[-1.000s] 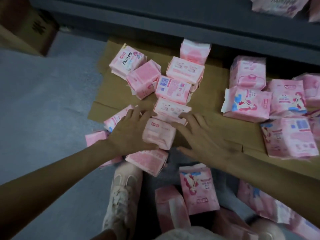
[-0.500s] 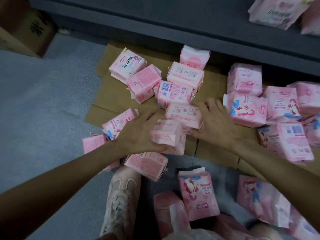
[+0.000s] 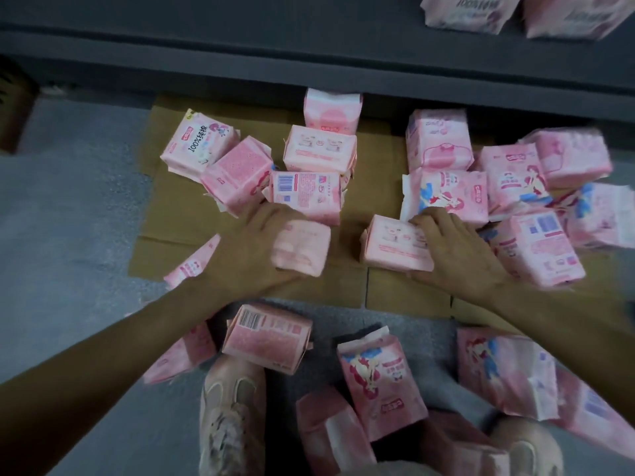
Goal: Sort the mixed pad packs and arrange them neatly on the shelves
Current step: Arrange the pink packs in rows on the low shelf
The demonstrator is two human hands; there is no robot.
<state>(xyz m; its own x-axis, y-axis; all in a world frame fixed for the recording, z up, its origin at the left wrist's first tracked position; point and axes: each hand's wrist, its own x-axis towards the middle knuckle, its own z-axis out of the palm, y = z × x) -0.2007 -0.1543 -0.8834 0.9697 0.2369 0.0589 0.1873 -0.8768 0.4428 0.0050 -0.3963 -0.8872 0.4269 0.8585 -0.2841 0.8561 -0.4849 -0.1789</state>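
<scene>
Several pink pad packs lie scattered on flattened cardboard (image 3: 178,221) on the floor. My left hand (image 3: 254,249) grips a plain pink pack (image 3: 304,249) near the middle, thumb under it and fingers over its top. My right hand (image 3: 453,249) holds another pink pack (image 3: 391,245) from its right side, fingers curled over its far edge. A left cluster includes a pack marked 100% (image 3: 197,146) and a barcode pack (image 3: 305,194). On the right sit packs with a cartoon girl (image 3: 450,197).
A dark grey shelf (image 3: 309,53) runs across the top, with two packs (image 3: 470,12) on its upper right. More packs (image 3: 378,383) lie by my shoes (image 3: 230,420) at the bottom. A brown box (image 3: 13,108) stands at the far left. Grey floor lies to the left.
Both hands have moved apart, each taking a pink pack: the left one shifted slightly right and forward, the right one dragged its pack to the right, toward the cartoon-girl packs.
</scene>
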